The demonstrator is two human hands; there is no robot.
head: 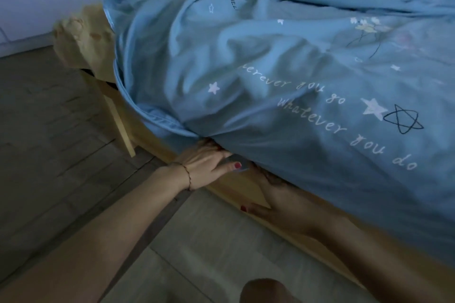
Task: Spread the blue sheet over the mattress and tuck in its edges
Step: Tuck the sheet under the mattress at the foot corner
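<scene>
the blue sheet [283, 76] lay wrinkled over the mattress [81, 34], and its near edge hung down over the side of the wooden bed frame [236, 187]. at the far left corner the yellow mattress was not covered. the left hand [206, 162] was at the edge of the sheet, its fingers [216, 149] pushed under the hanging cloth, the thumb out. the right hand [283, 202] was just beside it, lower, with its fingers going under the sheet; i could not tell if they held anything. the floor [61, 130] was grey.
</scene>
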